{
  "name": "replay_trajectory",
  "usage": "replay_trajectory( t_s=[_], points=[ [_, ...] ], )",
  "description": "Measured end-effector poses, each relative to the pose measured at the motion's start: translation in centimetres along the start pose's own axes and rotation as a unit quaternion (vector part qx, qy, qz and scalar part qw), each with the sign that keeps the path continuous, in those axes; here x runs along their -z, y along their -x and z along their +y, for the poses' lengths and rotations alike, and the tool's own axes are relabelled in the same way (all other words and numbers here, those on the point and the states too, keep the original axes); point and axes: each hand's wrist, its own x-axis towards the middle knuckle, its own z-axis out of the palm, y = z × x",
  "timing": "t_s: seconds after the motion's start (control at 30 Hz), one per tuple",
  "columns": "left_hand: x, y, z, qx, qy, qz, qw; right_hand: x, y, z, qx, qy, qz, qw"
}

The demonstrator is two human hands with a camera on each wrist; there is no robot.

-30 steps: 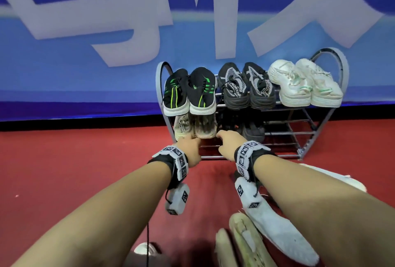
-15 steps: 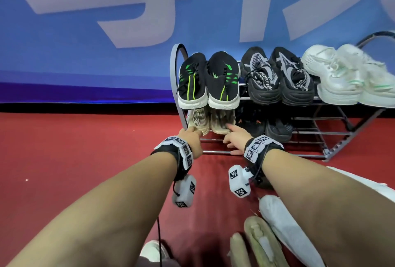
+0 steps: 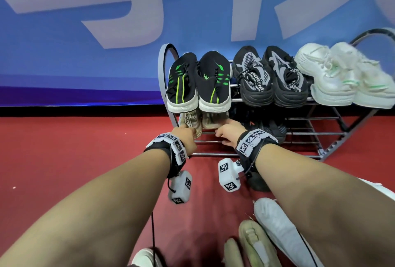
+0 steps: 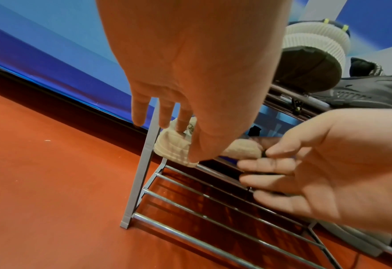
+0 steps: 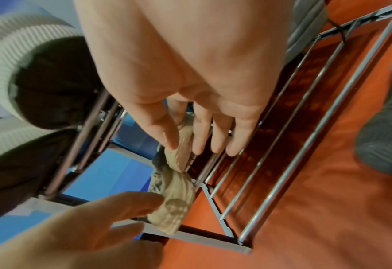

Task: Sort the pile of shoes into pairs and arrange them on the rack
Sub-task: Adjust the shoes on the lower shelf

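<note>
Both hands, left [image 3: 185,136] and right [image 3: 229,131], rested loose, open fingers on the beige pair [image 3: 202,120] seated on the rack's [image 3: 299,133] middle shelf. Likely next: fetching floor shoes [image 3: 275,224].
</note>
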Motion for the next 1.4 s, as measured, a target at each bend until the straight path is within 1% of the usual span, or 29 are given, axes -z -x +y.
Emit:
replay_trajectory(
  t_s=[0.07,0.13,0.23,0.33,0.53,0.67,0.8,0.87,0.93,0.97,1.07,1.13,1.2,1.27,1.4],
  points=[
    [0.3,-0.1,0.3,-0.002,0.01,-0.002,1.0,0.2,0.2,-0.8,0.03,-0.065,0.012,0.997],
    [0.5,0.0,0.5,-0.003,0.012,-0.005,1.0,0.5,0.9,-1.4,0.049,-0.121,0.006,0.991],
    [0.3,0.0,0.6,-0.004,0.011,-0.002,1.0,1.4,1.8,-1.2,0.056,-0.161,-0.003,0.985],
    [0.3,-0.1,0.4,-0.002,0.003,0.011,1.0,3.0,2.6,-0.4,0.046,-0.188,0.001,0.981],
    [0.7,0.2,1.5,-0.014,0.038,0.063,0.997,7.5,4.1,0.5,0.055,-0.181,0.036,0.981],
    [0.5,0.5,2.7,-0.031,0.05,0.062,0.996,10.5,4.7,1.2,0.043,-0.155,0.075,0.984],
    [0.3,0.8,3.7,-0.074,0.027,0.084,0.993,13.0,5.8,1.2,0.048,-0.146,0.076,0.985],
    [0.5,1.1,4.1,-0.091,0.002,0.084,0.992,13.8,6.5,1.1,0.055,-0.148,0.062,0.985],
    [0.5,1.4,4.4,-0.113,-0.011,0.06,0.992,14.4,7.2,1.1,0.061,-0.152,0.04,0.986],
    [0.7,1.7,4.7,-0.126,-0.005,0.037,0.991,14.7,7.6,1.1,0.064,-0.151,0.03,0.986],
    [0.5,2.3,5.3,-0.161,0.052,-0.046,0.984,15.0,8.6,1.2,0.066,-0.159,0.017,0.985],
    [0.2,2.9,5.5,-0.165,0.099,-0.09,0.977,14.7,9.0,1.3,0.061,-0.169,0.008,0.984],
    [0.5,3.9,5.7,-0.167,0.126,-0.118,0.971,14.3,9.0,1.3,0.058,-0.169,-0.001,0.984],
    [0.6,4.7,5.6,-0.157,0.155,-0.129,0.967,13.6,8.8,1.2,0.054,-0.174,-0.005,0.983],
    [0.4,5.8,4.8,-0.109,0.225,-0.163,0.954,11.9,7.8,0.7,0.034,-0.221,0.01,0.975]
  ],
)
